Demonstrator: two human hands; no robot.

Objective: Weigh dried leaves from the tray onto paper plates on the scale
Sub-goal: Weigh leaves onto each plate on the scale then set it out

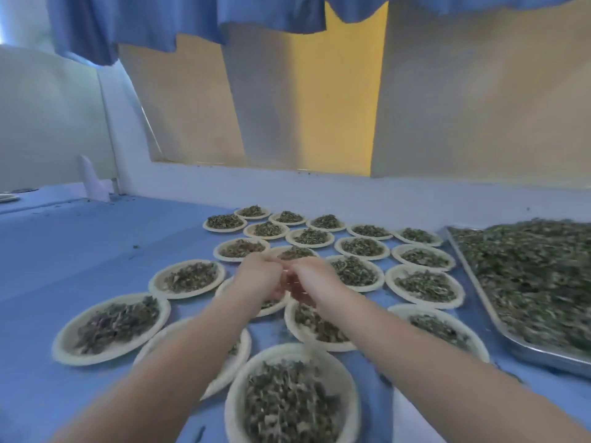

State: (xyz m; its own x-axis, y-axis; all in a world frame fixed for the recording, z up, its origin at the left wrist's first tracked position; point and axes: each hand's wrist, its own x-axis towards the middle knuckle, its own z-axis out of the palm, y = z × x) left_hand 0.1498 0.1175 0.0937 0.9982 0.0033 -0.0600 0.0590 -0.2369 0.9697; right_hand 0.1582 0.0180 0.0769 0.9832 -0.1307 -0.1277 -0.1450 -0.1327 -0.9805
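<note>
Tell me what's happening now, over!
Left hand and right hand together above filled plates, grip unclear. Tray of leaves full, right side. Scale not visible. Nothing blocking.

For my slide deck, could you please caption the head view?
Both hands meet above paper plates of dried leaves, beside a full metal tray on a blue table.

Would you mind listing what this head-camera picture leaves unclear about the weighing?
- Scale: not visible anywhere in the head view; the nearest paste plate may cover it.
- Left hand and right hand: blurred together, so any grip is unclear.
- Tray: cut off by the right edge.
- Plates under the forearms: partly hidden.
</note>
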